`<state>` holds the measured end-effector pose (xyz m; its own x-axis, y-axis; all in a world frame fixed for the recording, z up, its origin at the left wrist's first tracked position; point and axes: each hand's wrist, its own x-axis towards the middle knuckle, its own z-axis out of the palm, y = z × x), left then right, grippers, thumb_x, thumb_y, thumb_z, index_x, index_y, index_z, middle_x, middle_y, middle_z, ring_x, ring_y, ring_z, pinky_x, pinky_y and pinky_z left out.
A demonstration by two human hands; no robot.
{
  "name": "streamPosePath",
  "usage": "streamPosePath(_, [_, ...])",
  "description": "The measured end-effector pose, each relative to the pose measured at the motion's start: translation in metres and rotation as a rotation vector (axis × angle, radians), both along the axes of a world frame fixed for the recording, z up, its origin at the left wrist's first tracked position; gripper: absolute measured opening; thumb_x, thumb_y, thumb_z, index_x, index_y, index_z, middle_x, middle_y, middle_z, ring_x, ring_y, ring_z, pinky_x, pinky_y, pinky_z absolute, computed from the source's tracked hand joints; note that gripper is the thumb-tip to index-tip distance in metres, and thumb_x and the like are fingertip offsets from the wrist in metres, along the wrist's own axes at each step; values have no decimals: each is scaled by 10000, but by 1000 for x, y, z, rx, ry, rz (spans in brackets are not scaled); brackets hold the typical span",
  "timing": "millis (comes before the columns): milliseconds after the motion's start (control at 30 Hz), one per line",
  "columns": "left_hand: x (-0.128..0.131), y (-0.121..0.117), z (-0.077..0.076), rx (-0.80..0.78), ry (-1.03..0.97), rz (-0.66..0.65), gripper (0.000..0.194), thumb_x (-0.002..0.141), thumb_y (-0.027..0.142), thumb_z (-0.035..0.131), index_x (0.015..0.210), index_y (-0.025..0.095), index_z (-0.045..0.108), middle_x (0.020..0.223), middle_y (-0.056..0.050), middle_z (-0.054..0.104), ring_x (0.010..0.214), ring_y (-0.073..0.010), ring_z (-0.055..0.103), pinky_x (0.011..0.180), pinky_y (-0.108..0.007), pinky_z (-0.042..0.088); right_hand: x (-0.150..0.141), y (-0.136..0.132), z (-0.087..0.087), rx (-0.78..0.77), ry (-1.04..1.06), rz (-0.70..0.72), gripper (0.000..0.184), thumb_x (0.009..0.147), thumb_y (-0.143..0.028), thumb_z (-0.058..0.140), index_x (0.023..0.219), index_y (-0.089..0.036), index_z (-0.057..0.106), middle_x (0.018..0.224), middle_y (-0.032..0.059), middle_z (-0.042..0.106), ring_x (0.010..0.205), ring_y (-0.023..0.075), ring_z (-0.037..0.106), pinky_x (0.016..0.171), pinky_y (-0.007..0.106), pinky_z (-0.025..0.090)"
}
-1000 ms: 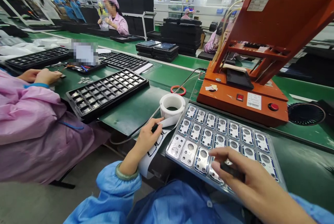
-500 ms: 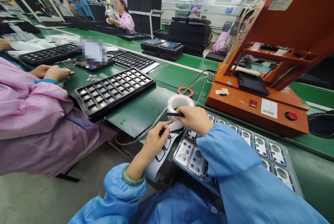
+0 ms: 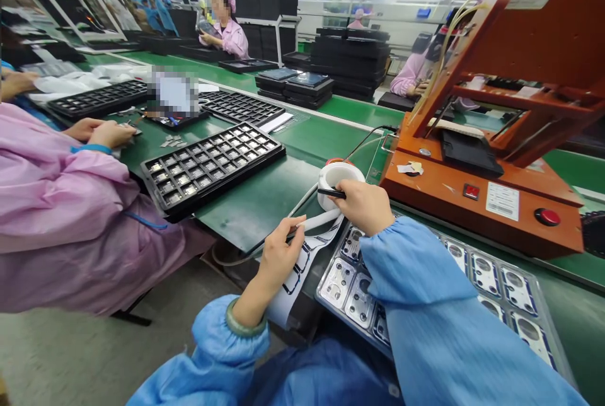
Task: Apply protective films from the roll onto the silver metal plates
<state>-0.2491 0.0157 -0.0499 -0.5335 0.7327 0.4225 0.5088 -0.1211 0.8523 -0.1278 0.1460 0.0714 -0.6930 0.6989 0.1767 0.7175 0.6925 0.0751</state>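
My left hand (image 3: 280, 256) pinches the white backing strip (image 3: 295, 273) that runs off a white tape roll (image 3: 338, 178); black outlined labels show on the strip. My right hand (image 3: 363, 205) is closed on black tweezers (image 3: 331, 192), their tip against the roll. Under my right forearm lies a clear tray (image 3: 472, 280) of several small metal parts.
An orange press fixture (image 3: 491, 135) stands right of the roll. A black compartment tray (image 3: 212, 163) lies on the green table to the left. A co-worker in a pink coat (image 3: 61, 217) sits at my left, hands on the table. Stacks of black trays (image 3: 350, 62) stand further back.
My right hand came off the metal parts tray and swung left to the tape roll with the tweezers. My left hand has kept its pinch on the strip.
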Motion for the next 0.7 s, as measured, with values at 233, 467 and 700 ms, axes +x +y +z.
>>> streamPosePath(233, [-2,-2,2,-3,-18,15,167,889,351,502,951,217,581,1013,-29,722,857,-153,686,813,-272,532,13,9,-2,-11,24,3,215,890,-398,523,977,-266,669,1013,-2,690,883,204,640,588,271,369])
streamPosePath(467, [-11,2,11,-63,-2,49,164,887,357,484,912,212,558,689,36,642,612,-110,609,611,-204,474,14,12,1,-54,37,-13,305,850,-431,552,1085,-261,645,1096,24,670,913,225,629,628,281,399])
streamPosePath(700, [-16,4,13,-78,17,48,155,886,347,485,916,209,549,675,46,611,581,-94,576,589,-191,446,10,13,-4,-46,112,-72,218,883,-383,534,968,-241,676,1025,24,686,904,232,637,619,290,410])
